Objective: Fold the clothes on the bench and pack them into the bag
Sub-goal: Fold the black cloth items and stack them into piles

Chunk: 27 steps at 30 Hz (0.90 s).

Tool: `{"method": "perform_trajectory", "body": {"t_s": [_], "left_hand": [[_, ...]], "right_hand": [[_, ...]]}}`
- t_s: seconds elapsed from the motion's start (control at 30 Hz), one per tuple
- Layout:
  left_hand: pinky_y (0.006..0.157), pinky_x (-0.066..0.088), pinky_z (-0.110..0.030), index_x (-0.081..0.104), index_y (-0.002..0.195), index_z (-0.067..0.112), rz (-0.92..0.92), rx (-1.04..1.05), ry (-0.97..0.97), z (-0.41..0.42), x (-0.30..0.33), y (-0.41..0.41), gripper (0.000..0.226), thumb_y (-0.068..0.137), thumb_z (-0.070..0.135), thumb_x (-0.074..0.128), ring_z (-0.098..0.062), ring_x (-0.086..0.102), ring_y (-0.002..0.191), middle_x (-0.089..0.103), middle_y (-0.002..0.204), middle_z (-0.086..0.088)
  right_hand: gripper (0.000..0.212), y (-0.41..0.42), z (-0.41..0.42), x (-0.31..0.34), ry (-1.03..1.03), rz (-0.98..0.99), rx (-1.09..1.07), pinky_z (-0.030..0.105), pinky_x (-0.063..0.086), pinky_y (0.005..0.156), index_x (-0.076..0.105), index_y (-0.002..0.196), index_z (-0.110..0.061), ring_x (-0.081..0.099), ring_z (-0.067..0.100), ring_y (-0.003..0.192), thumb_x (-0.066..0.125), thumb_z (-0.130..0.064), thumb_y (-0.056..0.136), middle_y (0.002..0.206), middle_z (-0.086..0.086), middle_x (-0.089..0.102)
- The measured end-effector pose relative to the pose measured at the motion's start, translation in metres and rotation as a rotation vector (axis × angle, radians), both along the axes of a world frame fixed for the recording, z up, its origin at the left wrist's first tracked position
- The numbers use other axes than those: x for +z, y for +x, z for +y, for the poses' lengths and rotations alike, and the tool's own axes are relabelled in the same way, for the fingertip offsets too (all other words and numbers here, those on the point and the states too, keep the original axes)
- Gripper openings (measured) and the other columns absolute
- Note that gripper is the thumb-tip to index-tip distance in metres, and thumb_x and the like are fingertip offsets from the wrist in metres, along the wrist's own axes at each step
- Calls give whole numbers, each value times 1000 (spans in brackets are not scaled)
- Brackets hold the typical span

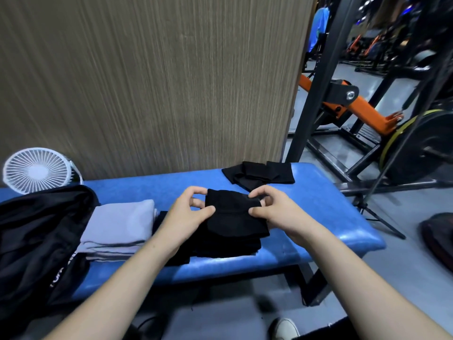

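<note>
1. A wood-grain wall panel is filling the upper left and centre of the frame, with the gym machine frame standing in the upper right.
2. The blue padded desk is running across the middle of the frame from left edge to right of centre, and it is carrying all the clothes.
3. The black bag is lying open at the lower left, on the left end of the desk, with a white fan sitting just behind it.
4. A folded grey garment is resting just right of the bag, touching the black stack beside it.
5. The black garment being folded is sitting at frame centre on top of a low stack of black cloth, with its long axis running left to right between the two hands.
6. A second pile of black cloth is waiting above it, near the desk's far edge, slightly apart from the hands.
7. The left hand is gripping the garment's left edge, its fingers curled over the top and the thumb pressing the front.
8. The right hand is pinching the right edge in the same way, fingers bent around the cloth.
9. Judging from this, the fold is being finished; the bag lies to the left, so the left hand is the nearer one for carrying the piece over the grey garment into it.
</note>
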<state>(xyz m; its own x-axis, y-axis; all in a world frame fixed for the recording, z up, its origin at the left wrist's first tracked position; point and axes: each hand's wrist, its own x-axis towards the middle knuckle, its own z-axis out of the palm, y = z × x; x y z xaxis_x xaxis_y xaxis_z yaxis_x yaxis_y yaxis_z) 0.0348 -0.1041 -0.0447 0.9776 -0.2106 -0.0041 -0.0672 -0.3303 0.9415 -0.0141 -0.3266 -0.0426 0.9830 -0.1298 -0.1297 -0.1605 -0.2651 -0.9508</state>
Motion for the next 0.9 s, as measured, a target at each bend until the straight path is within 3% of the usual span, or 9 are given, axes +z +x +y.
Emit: {"method": "perform_trajectory", "body": {"t_s": [0.1, 0.27, 0.37, 0.43, 0.5, 0.6, 0.7, 0.8, 0.9], "left_hand": [[64, 40, -24, 55, 112, 45, -56, 4, 108, 3, -7, 0, 37, 85, 25, 71, -1, 54, 64, 65, 89, 4], [80, 48, -27, 57, 117, 49, -223, -64, 339, 10, -19, 3, 32, 88, 38, 66, -3, 54, 73, 51, 104, 11], [83, 49, -32, 58, 119, 46, -343, -7, 412, 8, -19, 0, 29, 91, 41, 61, -7, 56, 94, 42, 114, 16], [87, 46, -32, 60, 119, 42, -448, 40, 391, 5, -13, -1, 26, 92, 38, 59, -7, 51, 110, 43, 119, 16], [92, 41, -29, 64, 118, 36, -563, 40, 390, 1, -7, 0, 25, 95, 36, 55, -6, 46, 116, 48, 122, 17], [106, 37, -35, 61, 128, 32, -662, -78, 538, -9, -8, 2, 43, 94, 45, 38, -8, 41, 131, 49, 138, 16], [118, 18, -32, 44, 146, 30, -635, -208, 726, -13, -20, -1, 61, 93, 51, 20, -5, 19, 148, 34, 155, 17], [121, 1, -29, 19, 156, 32, -550, -298, 868, -6, -32, 2, 78, 84, 57, -1, -1, 3, 150, 14, 162, 19], [123, 0, -33, 9, 157, 32, -491, -332, 924, 1, -38, 7, 63, 98, 53, 10, 0, -2, 150, 4, 164, 19]], "right_hand": [[26, -2, 0, -3, -74, 78, 84, 32, 48, 46, 57, 109, -15, 51, 26, 59, 69, -8, 88, 78, 12, 44], [29, 1, -1, -3, -390, 106, 158, 27, 45, 47, 54, 112, -25, 51, 14, 60, 71, -24, 88, 82, 2, 50], [26, 5, -6, -2, -567, -17, 116, 25, 51, 68, 55, 112, -32, 51, 8, 71, 68, -35, 90, 91, -4, 52], [26, 7, -5, -5, -653, -141, 65, 36, 50, 92, 55, 114, -35, 52, 3, 89, 65, -41, 91, 101, -11, 45], [32, 6, 1, -6, -669, -244, 65, 40, 43, 102, 56, 121, -35, 50, 10, 112, 62, -45, 92, 114, -10, 43], [55, 7, 16, -11, -780, -262, 177, 41, 32, 112, 48, 141, -33, 38, 18, 133, 49, -55, 91, 140, -4, 41], [63, 8, 26, -22, -869, -175, 316, 39, 13, 122, 26, 157, -31, 12, 16, 152, 42, -53, 100, 164, -1, 21], [66, 7, 30, -37, -893, -103, 392, 40, 4, 124, 9, 159, -32, -2, 13, 154, 37, -52, 103, 168, -5, 8], [78, 8, 34, -50, -938, -137, 384, 41, 6, 125, 4, 159, -33, -2, 15, 154, 21, -69, 92, 168, -4, 7]]}}
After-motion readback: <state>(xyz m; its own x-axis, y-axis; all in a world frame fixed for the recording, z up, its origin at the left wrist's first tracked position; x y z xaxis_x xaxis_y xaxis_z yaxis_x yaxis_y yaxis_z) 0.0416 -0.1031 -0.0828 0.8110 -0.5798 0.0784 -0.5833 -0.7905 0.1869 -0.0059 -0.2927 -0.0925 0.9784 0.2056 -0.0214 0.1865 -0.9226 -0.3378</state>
